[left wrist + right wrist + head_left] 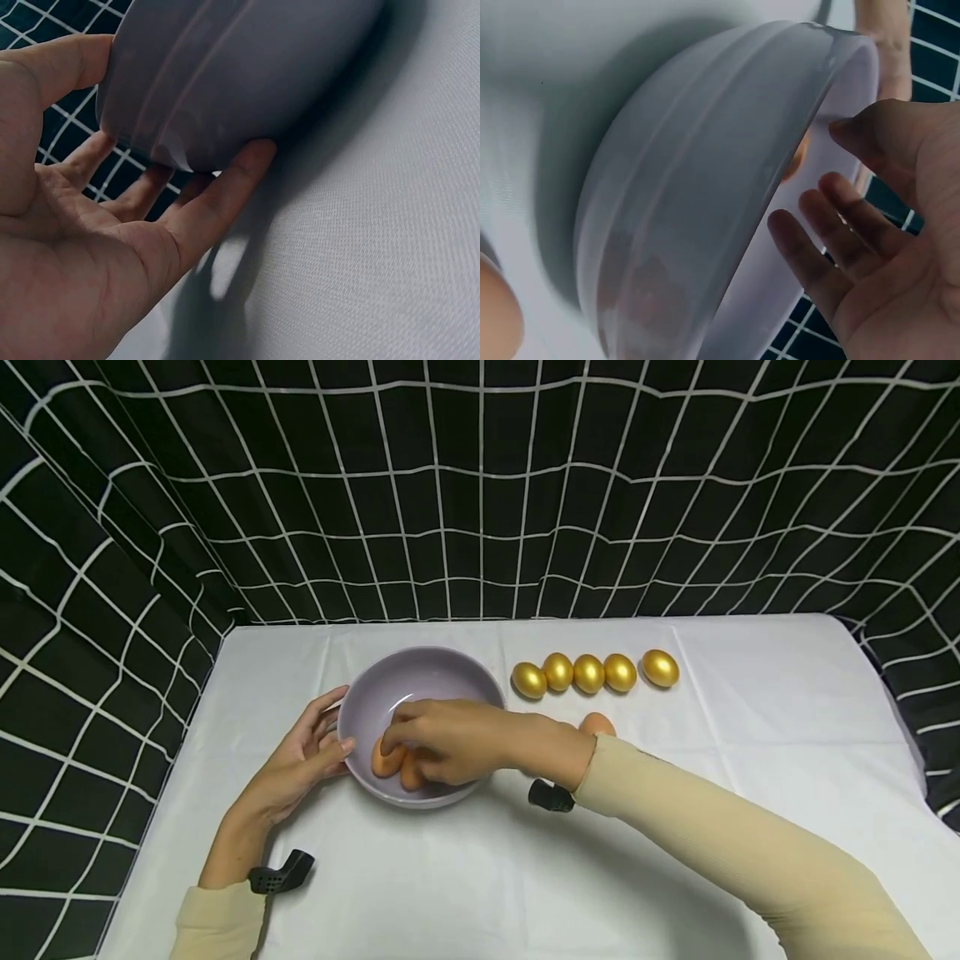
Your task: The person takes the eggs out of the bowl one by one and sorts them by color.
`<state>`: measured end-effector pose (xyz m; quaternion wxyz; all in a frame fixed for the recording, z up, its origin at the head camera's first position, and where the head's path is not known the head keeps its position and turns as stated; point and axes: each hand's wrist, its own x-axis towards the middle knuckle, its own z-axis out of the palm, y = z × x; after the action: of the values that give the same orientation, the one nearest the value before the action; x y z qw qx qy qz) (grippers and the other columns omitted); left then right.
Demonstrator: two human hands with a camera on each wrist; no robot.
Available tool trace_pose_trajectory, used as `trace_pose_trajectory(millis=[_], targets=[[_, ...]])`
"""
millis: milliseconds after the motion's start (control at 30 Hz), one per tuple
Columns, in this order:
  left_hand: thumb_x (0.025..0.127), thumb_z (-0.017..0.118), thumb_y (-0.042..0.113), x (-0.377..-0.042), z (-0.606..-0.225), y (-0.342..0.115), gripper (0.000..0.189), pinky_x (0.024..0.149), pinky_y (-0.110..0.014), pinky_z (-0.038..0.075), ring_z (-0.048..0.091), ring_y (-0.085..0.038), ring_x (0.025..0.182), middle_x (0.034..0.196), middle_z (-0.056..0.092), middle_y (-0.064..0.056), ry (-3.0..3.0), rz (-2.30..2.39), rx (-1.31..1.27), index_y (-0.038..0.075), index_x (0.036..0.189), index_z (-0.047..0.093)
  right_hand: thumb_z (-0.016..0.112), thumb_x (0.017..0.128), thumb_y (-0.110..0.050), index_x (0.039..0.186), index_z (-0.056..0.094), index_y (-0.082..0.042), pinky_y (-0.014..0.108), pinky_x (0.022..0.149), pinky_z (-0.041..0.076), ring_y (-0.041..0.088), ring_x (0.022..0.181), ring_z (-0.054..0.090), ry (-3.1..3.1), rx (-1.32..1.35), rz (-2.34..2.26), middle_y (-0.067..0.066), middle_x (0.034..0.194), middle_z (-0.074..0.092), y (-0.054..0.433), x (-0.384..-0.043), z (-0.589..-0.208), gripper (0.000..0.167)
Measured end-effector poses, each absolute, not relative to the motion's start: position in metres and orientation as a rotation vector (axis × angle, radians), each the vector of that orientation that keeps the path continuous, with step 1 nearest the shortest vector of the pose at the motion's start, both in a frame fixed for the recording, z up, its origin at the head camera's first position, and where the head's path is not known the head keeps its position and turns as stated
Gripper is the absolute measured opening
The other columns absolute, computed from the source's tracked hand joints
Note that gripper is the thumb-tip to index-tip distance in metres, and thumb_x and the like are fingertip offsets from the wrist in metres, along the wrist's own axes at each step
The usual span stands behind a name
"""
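The purple-grey bowl stands on the white-covered table. Brown eggs lie inside it, partly hidden beneath my right hand. That hand reaches over the bowl, its thumb and fingers apart; the right wrist view shows nothing between them. My left hand touches the bowl's left side, thumb at the rim and spread fingers against the outer wall, as the left wrist view shows. Another brown egg lies on the table to the right, partly covered by my right forearm.
Several golden eggs form a row behind my right forearm, the rightmost one slightly apart. Black fabric with a white grid rises behind the table and along its sides. Each wrist wears a small black camera.
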<state>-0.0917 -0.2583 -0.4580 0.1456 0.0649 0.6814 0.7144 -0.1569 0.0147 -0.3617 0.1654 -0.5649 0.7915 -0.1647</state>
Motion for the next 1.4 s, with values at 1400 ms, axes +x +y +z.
trace_pose_trajectory(millis=[1400], targets=[[0.105,0.059,0.002,-0.093,-0.459,-0.259,0.080,0.098,-0.035,0.061,0.054,-0.010,0.138,0.169,0.026,-0.017,1.913,2.085,0.177,0.024,0.169,0.018,0.077,0.096,-0.016,0.115,0.072,-0.022,0.029,0.086,0.051,0.016,0.090,0.057,2.108,-1.525,0.088,-0.003,0.107,0.055,-0.015,-0.165,-0.350,0.021]])
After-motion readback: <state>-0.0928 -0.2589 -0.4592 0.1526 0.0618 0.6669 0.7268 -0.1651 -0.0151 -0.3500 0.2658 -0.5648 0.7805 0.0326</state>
